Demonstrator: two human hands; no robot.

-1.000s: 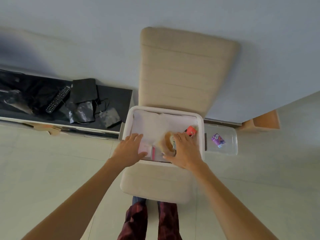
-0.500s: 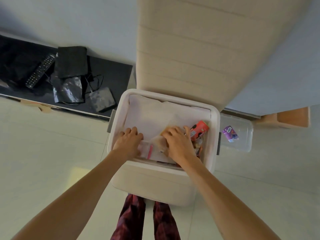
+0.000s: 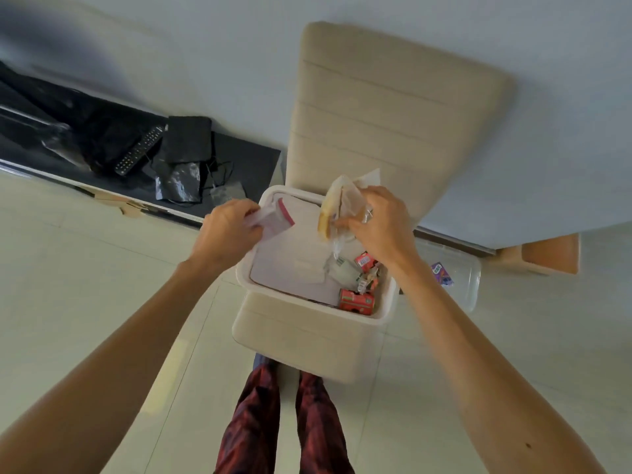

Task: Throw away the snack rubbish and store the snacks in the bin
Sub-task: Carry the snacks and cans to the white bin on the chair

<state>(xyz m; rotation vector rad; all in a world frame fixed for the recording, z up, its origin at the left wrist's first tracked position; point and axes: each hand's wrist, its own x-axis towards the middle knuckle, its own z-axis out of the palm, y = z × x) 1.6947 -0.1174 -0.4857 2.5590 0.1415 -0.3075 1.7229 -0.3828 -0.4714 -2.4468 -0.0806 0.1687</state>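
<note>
A white plastic bin (image 3: 386, 302) stands on a beige chair, lined with white paper. Inside, at its right side, lie red snack packs (image 3: 356, 300) and other small wrappers. My left hand (image 3: 227, 230) grips a clear zip bag with a pink seal strip (image 3: 278, 218) above the bin's left rim. My right hand (image 3: 374, 224) holds a crumpled clear wrapper with bread-like food (image 3: 337, 208) above the bin's far side.
The beige chair back (image 3: 393, 107) rises behind the bin. A clear lid with a purple sticker (image 3: 455, 275) lies on the floor at right. A dark low shelf (image 3: 143, 162) with a remote, black bags and cables runs along the left wall.
Both hands have come up out of the bin. The left lifted the zip bag, the right lifted the clear wrapper with food, uncovering the snacks below.
</note>
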